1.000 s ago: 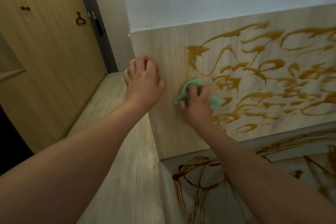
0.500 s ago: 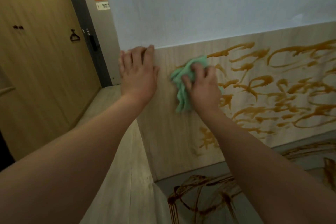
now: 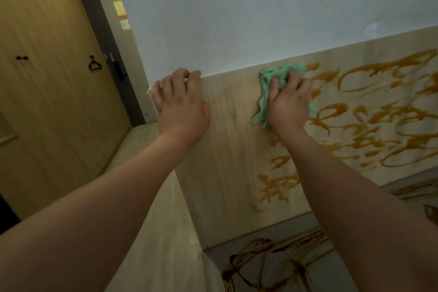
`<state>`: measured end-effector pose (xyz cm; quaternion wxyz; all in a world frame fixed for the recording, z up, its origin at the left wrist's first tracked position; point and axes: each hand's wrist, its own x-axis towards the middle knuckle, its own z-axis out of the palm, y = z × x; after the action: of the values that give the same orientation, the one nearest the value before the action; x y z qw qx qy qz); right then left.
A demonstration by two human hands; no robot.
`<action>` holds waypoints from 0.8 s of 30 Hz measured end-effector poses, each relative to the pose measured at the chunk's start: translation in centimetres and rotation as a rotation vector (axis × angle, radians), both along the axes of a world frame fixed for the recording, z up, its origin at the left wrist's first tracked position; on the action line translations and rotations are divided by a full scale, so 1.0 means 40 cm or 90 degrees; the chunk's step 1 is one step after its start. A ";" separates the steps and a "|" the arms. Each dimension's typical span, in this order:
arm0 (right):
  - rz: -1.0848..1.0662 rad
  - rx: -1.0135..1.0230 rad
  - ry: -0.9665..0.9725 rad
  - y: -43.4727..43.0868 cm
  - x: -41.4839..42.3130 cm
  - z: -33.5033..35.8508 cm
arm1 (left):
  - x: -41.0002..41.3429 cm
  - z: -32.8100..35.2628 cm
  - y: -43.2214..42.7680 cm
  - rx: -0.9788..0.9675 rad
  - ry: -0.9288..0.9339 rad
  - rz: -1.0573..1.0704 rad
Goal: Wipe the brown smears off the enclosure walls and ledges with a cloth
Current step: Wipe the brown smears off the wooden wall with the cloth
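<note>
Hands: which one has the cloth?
The right hand, which grips the green cloth against the wooden panel beside the brown smears. The left hand holds nothing and only rests on the panel's top corner.

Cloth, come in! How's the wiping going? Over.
Left hand flat on panel corner, holding nothing. Right hand grips cloth against panel's top edge. Brown smears cover panel rightward and ledge below. Nothing in the way.

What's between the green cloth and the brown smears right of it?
Nothing visible. The right hand holds the green cloth against the wood panel, and the brown smears begin right beside it. The left hand rests further left, out of the way.
</note>
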<state>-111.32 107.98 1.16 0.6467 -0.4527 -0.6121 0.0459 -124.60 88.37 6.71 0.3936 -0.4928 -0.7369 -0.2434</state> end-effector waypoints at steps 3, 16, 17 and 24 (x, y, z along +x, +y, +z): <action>-0.058 -0.195 0.027 0.028 0.053 0.009 | 0.043 0.014 0.035 -0.053 0.022 -0.027; 0.062 -0.266 0.146 0.160 0.173 0.040 | 0.094 -0.007 0.166 -0.063 0.138 0.019; 0.049 -0.263 0.121 0.147 0.172 0.030 | 0.096 -0.013 0.169 -0.051 0.140 0.022; 0.067 0.077 -0.144 0.131 0.150 -0.062 | 0.083 -0.035 0.182 0.010 0.157 0.018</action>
<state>-105.31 113.22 -1.30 0.5964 -0.3824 -0.7057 -0.0080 -121.28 95.66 5.30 0.4883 -0.5052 -0.6881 -0.1814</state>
